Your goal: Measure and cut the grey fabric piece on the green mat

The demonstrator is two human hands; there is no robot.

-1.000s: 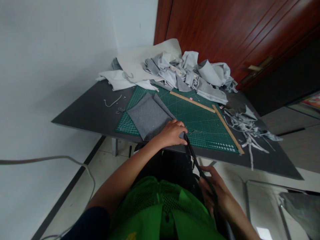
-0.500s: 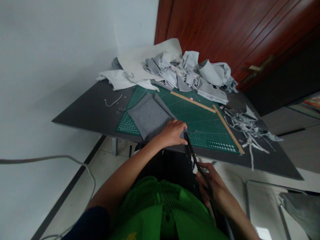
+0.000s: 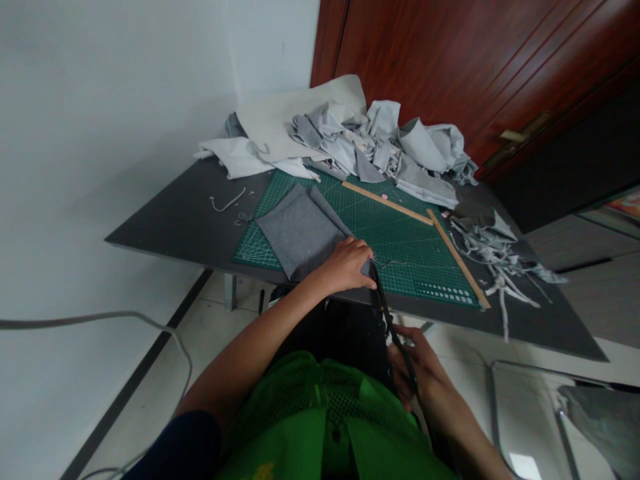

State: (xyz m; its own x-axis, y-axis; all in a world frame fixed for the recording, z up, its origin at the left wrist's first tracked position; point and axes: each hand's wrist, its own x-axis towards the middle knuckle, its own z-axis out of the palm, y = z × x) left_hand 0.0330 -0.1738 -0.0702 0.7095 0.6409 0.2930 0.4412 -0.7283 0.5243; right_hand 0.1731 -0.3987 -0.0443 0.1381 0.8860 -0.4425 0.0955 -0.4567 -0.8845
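Note:
A folded grey cloth [image 3: 300, 230] lies on the green cutting mat [image 3: 400, 253], its near right corner at the table's front edge. My left hand [image 3: 350, 265] is closed on that corner, thumb below and fingers on top. From the corner, black scissors [image 3: 387, 317] with long blades slant down to the right. My right hand [image 3: 413, 367] is wrapped round their handles, below the table's front edge. Loose threads lie just right of my left fingertips.
Two wooden strips [image 3: 387, 202] lie on the mat. Crumpled grey and white fabric [image 3: 340, 137] is heaped at the back of the dark table [image 3: 170, 220]. Scraps and cords [image 3: 490, 247] lie at the right. A chair [image 3: 530, 407] stands at lower right.
The scissors' handles have drawn closer together in my right hand, which has shifted slightly left. My left hand keeps its hold on the cloth corner.

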